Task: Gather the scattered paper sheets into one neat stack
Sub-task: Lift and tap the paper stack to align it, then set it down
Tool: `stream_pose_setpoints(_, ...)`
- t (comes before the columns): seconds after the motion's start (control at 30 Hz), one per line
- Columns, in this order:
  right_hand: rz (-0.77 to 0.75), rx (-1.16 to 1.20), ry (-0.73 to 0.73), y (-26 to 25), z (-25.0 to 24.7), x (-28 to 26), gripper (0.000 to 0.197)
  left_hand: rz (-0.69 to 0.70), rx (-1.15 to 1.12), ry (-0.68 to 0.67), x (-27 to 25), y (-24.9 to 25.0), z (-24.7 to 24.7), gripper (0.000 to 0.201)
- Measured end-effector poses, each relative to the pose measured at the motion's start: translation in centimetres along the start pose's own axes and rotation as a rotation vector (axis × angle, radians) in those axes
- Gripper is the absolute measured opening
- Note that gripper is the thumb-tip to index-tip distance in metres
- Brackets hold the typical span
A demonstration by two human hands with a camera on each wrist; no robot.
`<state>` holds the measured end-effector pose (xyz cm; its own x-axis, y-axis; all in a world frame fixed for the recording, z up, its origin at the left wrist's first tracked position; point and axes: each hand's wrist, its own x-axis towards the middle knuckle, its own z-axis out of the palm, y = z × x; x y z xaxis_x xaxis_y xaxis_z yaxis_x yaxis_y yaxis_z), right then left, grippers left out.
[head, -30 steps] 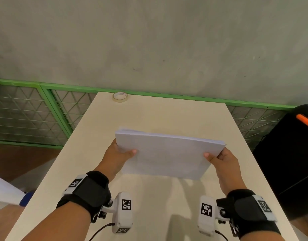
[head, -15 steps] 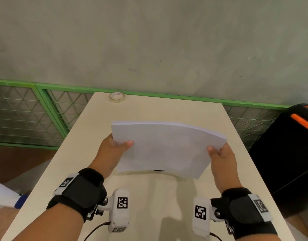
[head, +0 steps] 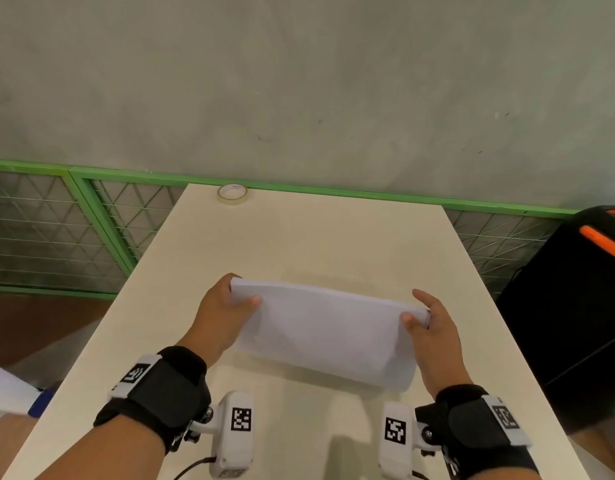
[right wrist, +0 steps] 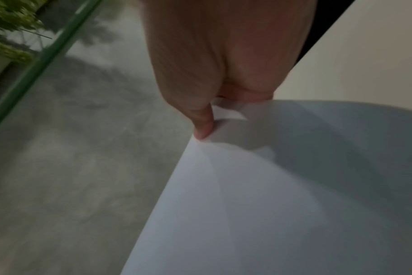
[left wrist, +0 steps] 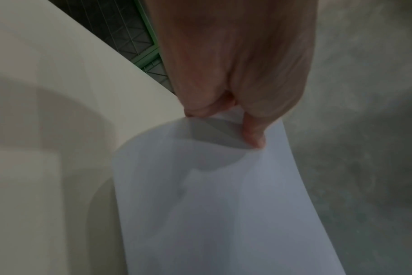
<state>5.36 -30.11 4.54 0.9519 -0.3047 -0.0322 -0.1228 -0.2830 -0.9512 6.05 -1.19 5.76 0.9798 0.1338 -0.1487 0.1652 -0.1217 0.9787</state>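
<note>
A stack of white paper sheets hangs over the middle of the cream table, tilted with its top edge away from me and its lower edge near the tabletop. My left hand pinches the stack's upper left corner, thumb on the near face. My right hand pinches the upper right corner, its index finger raised. In the left wrist view the thumb and fingers clamp the paper. In the right wrist view the thumb presses the sheet's corner.
A roll of tape lies at the table's far left edge. A green-framed wire fence and a grey wall stand behind. A black bag with an orange strip sits right of the table.
Both hands have lowered the stack and tipped it more upright, bringing its lower edge down toward the tabletop. The grips at the two upper corners stay the same.
</note>
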Motion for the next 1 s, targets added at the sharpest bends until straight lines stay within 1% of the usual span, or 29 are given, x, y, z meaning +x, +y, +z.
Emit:
stream_pose_setpoints(0.07,-0.034,-0.020,0.048,-0.6,-0.2,-0.3,0.043,0.031,-0.017,0.034,-0.6,0.3,0.2,0.017)
stream_pose_setpoints(0.13,-0.099,-0.013,0.105,-2.0,-0.6,-0.4,0.044,0.074,-0.075,0.052,-0.9,1.3,0.4,0.015)
stream_pose_setpoints(0.23,-0.190,-0.015,0.187,-4.1,-1.1,0.3,0.044,0.147,-0.158,0.102,-0.7,3.0,0.4,0.028)
stream_pose_setpoints(0.3,-0.210,-0.001,0.224,-4.9,-1.2,0.7,0.042,0.187,-0.182,0.120,-0.4,3.9,0.3,0.028)
stream_pose_setpoints(0.37,-0.202,0.023,0.240,-5.0,-1.1,0.9,0.040,0.193,-0.179,0.131,-0.2,3.9,0.2,0.029)
stream_pose_setpoints(0.43,-0.170,0.045,0.224,-4.2,-0.5,0.7,0.037,0.168,-0.140,0.132,-0.3,3.0,0.4,0.029)
stream_pose_setpoints(0.5,-0.113,0.081,0.184,-2.7,0.5,0.1,0.034,0.129,-0.083,0.134,-0.6,2.1,0.7,0.025)
stream_pose_setpoints(0.63,0.021,0.180,0.120,0.7,1.9,-1.4,0.030,0.093,-0.069,0.139,-0.7,1.2,0.8,0.018)
stream_pose_setpoints(0.73,0.075,0.241,0.073,1.9,2.0,-1.9,0.025,0.044,-0.105,0.104,-0.7,0.4,0.6,0.029)
stream_pose_setpoints(0.8,0.094,0.261,0.035,2.2,1.9,-1.8,0.027,-0.011,-0.140,0.075,-0.9,0.2,0.8,0.028)
stream_pose_setpoints(0.9,0.081,0.242,0.004,2.2,1.7,-1.5,0.037,-0.073,-0.173,0.039,-0.6,0.4,0.9,0.027)
stream_pose_setpoints(1.0,0.062,0.278,0.019,1.9,1.4,-1.0,0.049,-0.076,-0.249,0.023,-0.3,0.7,0.7,0.042)
